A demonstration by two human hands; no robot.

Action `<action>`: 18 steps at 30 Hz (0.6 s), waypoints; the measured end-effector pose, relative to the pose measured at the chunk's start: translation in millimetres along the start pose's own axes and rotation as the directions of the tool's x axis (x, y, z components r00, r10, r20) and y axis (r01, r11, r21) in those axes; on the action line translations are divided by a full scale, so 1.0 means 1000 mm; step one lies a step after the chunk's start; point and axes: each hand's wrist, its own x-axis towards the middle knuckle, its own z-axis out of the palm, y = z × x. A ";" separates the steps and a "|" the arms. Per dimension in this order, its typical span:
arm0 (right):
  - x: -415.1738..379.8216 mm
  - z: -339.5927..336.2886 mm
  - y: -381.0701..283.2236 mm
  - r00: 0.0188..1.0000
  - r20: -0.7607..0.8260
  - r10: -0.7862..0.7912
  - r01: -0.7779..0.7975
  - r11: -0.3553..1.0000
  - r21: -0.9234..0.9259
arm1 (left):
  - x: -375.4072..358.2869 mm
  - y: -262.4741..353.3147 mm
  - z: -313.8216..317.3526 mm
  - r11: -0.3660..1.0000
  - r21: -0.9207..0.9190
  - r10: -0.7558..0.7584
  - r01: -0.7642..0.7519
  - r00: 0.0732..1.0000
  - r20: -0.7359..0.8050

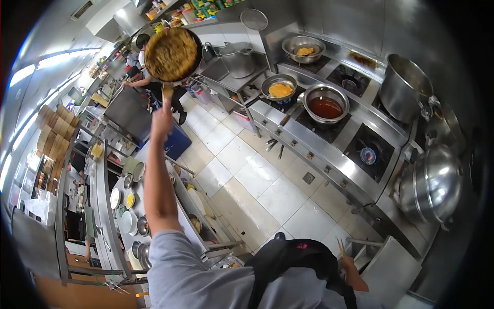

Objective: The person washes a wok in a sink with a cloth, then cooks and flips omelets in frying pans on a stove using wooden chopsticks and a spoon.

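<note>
Stretched far out in front, my left hand [162,123] is closed around the handle of a frying pan [199,50]. The pan is raised and its inside faces me, showing a round, browned layer of food [171,54], slightly blurred. Low on the right, beside my apron, my right hand [348,262] is closed on a pair of chopsticks [340,248] that point upward; part of that hand is hidden.
The stove [329,170] on the right carries a pan of yellow food [280,90], a bowl of reddish liquid [327,107] and a tall pot [406,85]. A burner [368,156] is lit. Dishes line the left counter [180,221]. A person [141,77] bends ahead.
</note>
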 end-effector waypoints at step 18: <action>-0.063 0.057 -0.017 0.999 -0.039 -0.031 0.031 1.000 0.000 | -0.286 -0.170 0.154 0.188 -0.256 -0.507 0.948 0.317 0.802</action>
